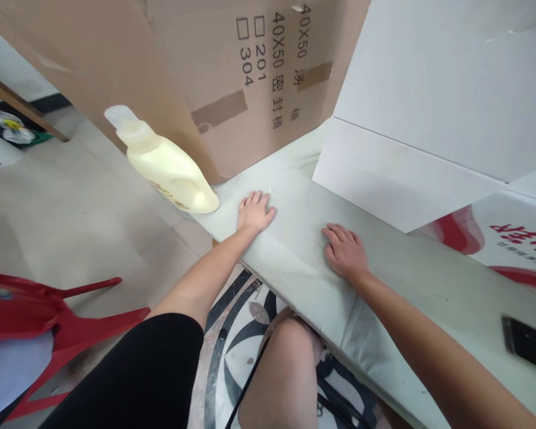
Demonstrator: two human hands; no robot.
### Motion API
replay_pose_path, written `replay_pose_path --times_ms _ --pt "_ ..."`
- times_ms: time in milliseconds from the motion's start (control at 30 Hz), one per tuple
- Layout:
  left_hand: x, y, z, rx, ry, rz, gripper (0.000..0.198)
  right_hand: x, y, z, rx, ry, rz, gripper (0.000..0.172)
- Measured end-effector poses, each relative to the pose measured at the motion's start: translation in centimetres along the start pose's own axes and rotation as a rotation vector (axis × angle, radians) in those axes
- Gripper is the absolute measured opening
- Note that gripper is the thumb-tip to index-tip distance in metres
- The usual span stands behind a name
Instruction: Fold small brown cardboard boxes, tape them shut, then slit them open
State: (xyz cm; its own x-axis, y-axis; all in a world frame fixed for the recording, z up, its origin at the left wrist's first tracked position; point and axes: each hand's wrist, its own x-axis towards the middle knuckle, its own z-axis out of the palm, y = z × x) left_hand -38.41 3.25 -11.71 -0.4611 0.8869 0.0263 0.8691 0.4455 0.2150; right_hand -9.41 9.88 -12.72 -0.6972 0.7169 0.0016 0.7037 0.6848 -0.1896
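Note:
My left hand lies palm down on the pale green tabletop, fingers spread, with nothing in it. Close by on its left, a pale yellow bottle with a whitish cap stands at the table's edge, not touched by the hand. My right hand rests flat on the same surface further right, its fingers extended and slightly apart, also holding nothing. Bare tabletop lies between the two hands.
A large brown cardboard box stands behind the bottle. White boxes are at the back right, beside a red-and-white printed package. A black phone lies at the right. A red chair is on the left.

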Motion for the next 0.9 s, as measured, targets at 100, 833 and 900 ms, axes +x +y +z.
replay_pose_path --times_ms 100,833,900 --pt "0.0 -0.1 0.2 -0.003 0.009 0.003 0.059 0.0 -0.1 0.2 -0.007 -0.004 -0.001 0.053" --pt "0.1 0.5 -2.1 0.097 -0.020 -0.038 0.059 0.5 -0.6 -0.7 0.104 0.034 -0.021 0.050" --pt "0.3 0.5 -2.1 0.100 -0.014 -0.034 0.059 0.5 -0.6 -0.8 0.111 0.043 -0.022 0.049"
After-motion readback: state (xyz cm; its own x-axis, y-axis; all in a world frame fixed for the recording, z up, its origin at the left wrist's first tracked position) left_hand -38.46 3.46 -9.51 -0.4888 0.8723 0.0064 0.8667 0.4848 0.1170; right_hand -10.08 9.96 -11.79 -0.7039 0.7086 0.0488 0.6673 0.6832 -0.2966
